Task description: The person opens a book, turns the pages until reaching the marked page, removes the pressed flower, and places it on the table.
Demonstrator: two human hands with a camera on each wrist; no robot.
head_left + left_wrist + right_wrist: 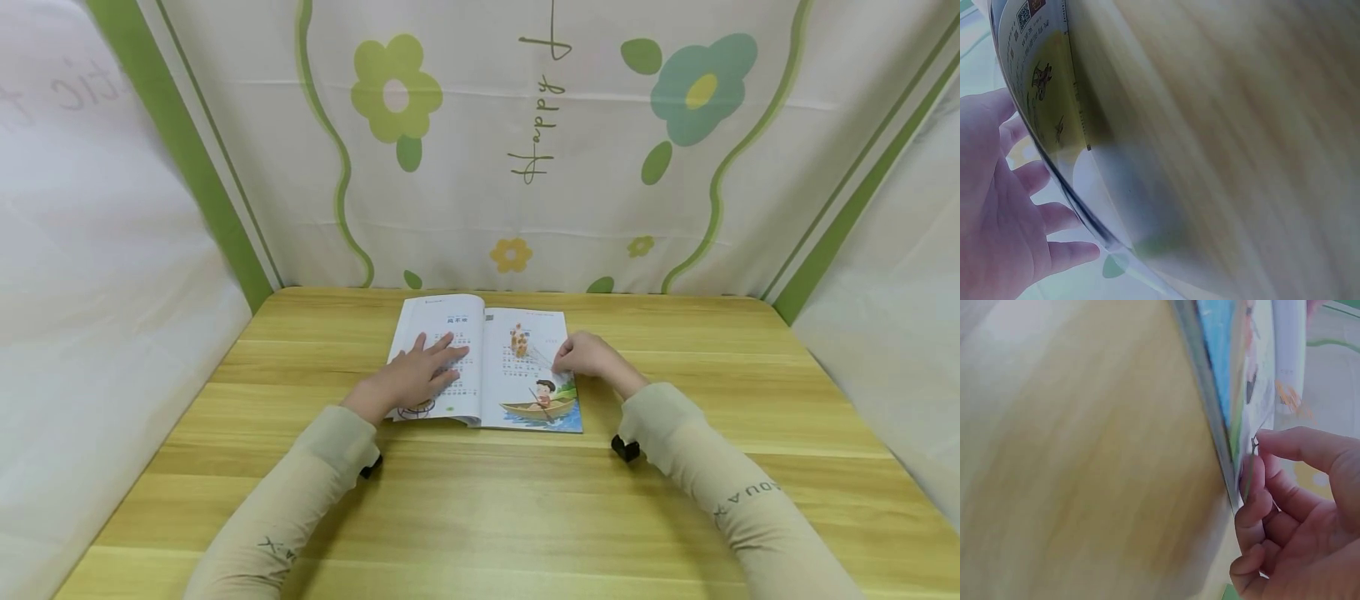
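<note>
An open book [491, 375] with printed text lies on the table, a boy in a boat drawn at the bottom of its right page. My left hand [423, 375] rests on the left page with fingers spread. At the right page's outer edge, my right hand [588, 357] pinches the thin stem of a small sprig with orange tufts [519, 340]. The tufts lie over the upper part of that page. In the right wrist view, the stem [1252, 450] shows between thumb and index finger, while the other fingers curl beside the book's edge.
The wooden table [480, 508] stretches toward me and to both sides. Behind its far edge hangs a white curtain [465, 192] with printed flowers, and similar cloth closes off the left and right. Black wrist devices [626, 448] show below the sleeves.
</note>
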